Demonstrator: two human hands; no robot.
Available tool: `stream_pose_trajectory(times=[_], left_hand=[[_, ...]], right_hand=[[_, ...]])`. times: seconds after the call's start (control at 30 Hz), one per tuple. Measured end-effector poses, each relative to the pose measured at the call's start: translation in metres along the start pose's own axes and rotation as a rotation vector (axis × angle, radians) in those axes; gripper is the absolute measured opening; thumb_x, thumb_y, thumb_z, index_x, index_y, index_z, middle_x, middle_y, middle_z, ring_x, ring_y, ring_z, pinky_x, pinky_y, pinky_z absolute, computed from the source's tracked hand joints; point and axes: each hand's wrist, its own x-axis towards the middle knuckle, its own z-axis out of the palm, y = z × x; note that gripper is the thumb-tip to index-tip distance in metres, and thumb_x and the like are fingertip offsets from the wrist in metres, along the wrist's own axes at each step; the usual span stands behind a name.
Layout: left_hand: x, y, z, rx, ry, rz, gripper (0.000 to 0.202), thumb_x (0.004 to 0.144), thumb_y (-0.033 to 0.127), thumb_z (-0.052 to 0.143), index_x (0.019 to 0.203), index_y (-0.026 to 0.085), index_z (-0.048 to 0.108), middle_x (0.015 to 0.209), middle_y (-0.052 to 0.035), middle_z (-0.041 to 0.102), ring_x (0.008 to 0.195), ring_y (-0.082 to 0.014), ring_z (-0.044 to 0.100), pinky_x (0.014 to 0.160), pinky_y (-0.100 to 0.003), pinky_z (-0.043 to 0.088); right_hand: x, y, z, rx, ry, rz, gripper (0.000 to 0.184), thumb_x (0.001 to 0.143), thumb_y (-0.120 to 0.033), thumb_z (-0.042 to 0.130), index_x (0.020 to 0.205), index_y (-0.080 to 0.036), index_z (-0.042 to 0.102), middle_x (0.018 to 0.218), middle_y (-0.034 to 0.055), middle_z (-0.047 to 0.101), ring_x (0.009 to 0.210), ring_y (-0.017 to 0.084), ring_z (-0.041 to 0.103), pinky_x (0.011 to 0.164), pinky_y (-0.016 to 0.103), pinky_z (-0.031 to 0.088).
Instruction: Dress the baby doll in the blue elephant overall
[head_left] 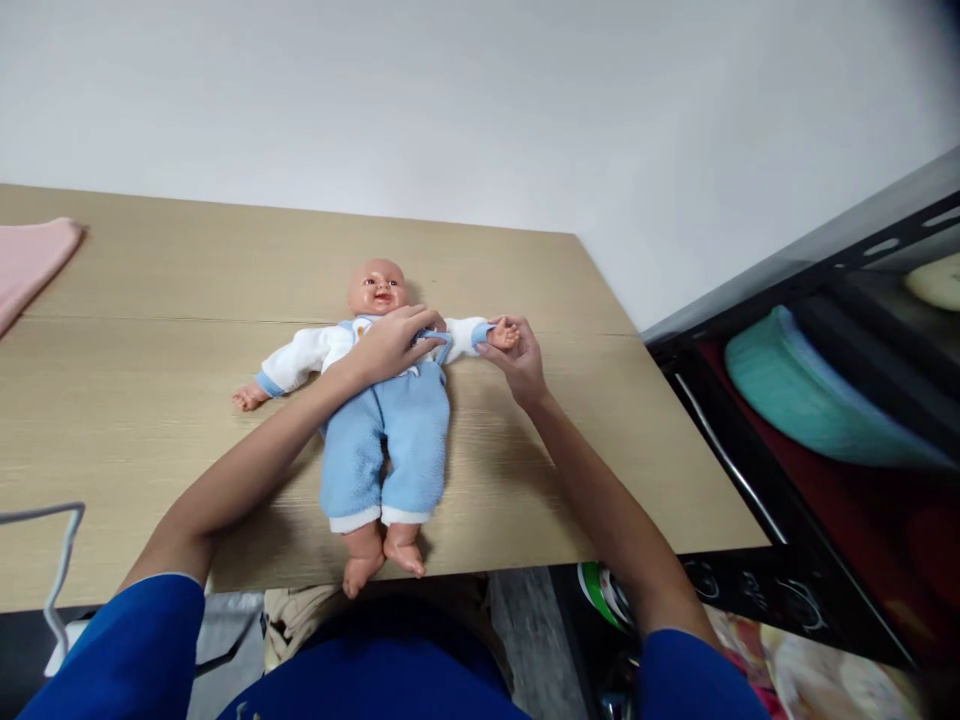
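A baby doll [376, 288] lies on its back on the wooden table, feet towards me and both arms spread. It wears a white top with blue cuffs and fluffy blue trousers [386, 440]. Across the doll's chest, my left hand [394, 343] is closed on the blue-edged clothing near its shoulder; that hand hides part of the front. My right hand [525, 362] grips the blue sleeve cuff [481, 335] at the wrist, its fingers around the doll's small hand [504, 334]. Bare doll feet [405, 550] reach the table's front edge.
A pink cloth [34, 262] lies on the table [187, 270] at the far left. A pale cable [69, 545] rises at the front left. To the right, a black rack holds a turquoise basin [810, 395]. A white wall stands behind the table.
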Motion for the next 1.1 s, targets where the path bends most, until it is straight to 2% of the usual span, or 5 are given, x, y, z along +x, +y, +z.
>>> stream_pose_trajectory(times=[0.2,0.47,0.77,1.0,1.1], left_hand=[[-0.010,0.022,-0.011,-0.206,-0.009,-0.037,0.022,0.095,0.048,0.087,0.101,0.027,0.084,0.109,-0.0133,0.075,0.114,-0.0370,0.068,0.115,-0.049,0.049],[-0.006,0.015,-0.005,-0.361,0.146,-0.137,0.022,0.087,0.040,0.088,0.094,0.021,0.080,0.099,-0.0074,0.078,0.096,-0.0290,0.070,0.099,-0.043,0.052],[-0.003,-0.011,0.007,-0.020,0.081,-0.156,0.014,0.092,0.035,0.076,0.091,0.024,0.068,0.090,-0.0064,0.071,0.091,-0.0291,0.061,0.091,-0.041,0.047],[-0.004,-0.016,0.008,0.043,0.036,-0.217,0.017,0.098,0.040,0.070,0.099,0.023,0.066,0.086,-0.0043,0.069,0.080,-0.0253,0.059,0.077,-0.037,0.040],[-0.003,-0.015,0.008,0.114,0.016,-0.237,0.020,0.103,0.042,0.067,0.103,0.023,0.065,0.090,-0.0044,0.071,0.083,-0.0253,0.063,0.076,-0.037,0.042]], right_hand=[[0.019,-0.012,0.045,-0.199,-0.279,-0.189,0.043,0.083,-0.057,0.091,0.111,-0.028,0.076,0.118,0.0091,0.067,0.115,0.031,0.067,0.113,0.050,0.059],[-0.006,-0.029,0.029,-0.284,-0.500,-0.258,0.051,0.098,-0.069,0.077,0.128,-0.028,0.084,0.143,0.0166,0.064,0.143,0.041,0.060,0.133,0.063,0.045],[-0.027,0.002,0.053,0.158,-0.150,0.218,0.050,0.096,-0.079,0.066,0.097,-0.030,0.056,0.095,0.0033,0.065,0.097,0.026,0.067,0.103,0.047,0.062],[-0.032,0.018,0.070,0.055,0.143,0.258,0.041,0.094,-0.068,0.068,0.098,-0.028,0.058,0.097,-0.0005,0.065,0.095,0.019,0.063,0.094,0.033,0.057],[-0.022,0.024,0.075,0.129,0.138,0.317,0.044,0.091,-0.069,0.071,0.095,-0.028,0.058,0.089,-0.0029,0.064,0.086,0.018,0.061,0.083,0.029,0.055]])
